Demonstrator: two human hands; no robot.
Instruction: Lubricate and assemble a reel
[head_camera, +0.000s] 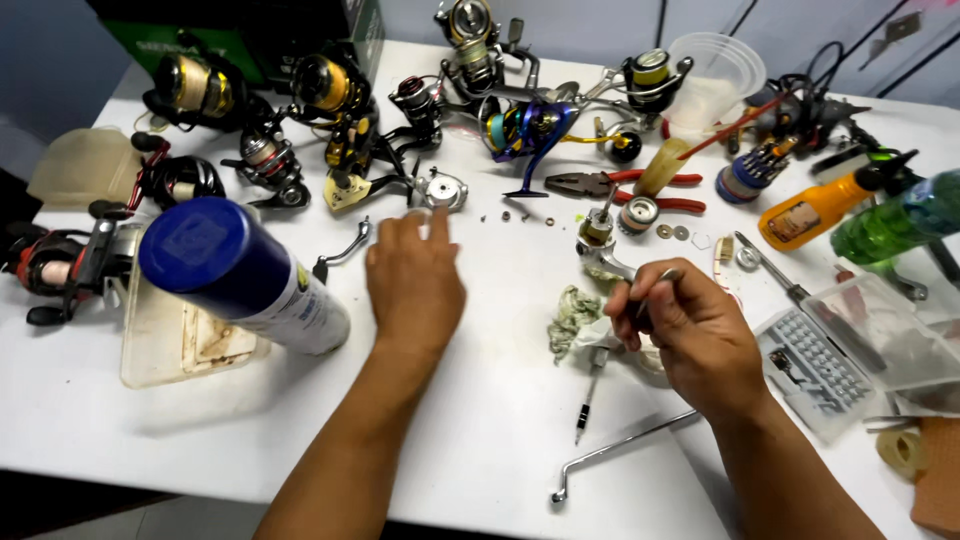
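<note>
Left hand (413, 285): flat over the white table (480, 420), fingers stretched toward a small silver reel part (442, 190); touching it or not, hard to tell.
Right hand (690, 335): closed around a thin metal tool (655, 285), its tip at a silver reel body (598, 245) with a brass-coloured top.
Below the right hand: a crumpled rag (575, 318), a small screwdriver (588, 398), a long metal crank handle (620, 452).
Left side: a blue-capped spray can (240, 275) lying on a clear tray (175, 345).
Far edge: several fishing reels (330, 95), red-handled pliers (625, 185).
Right side: an orange bottle (815, 210), a green bottle (900, 220), a clear bit case (815, 360).
</note>
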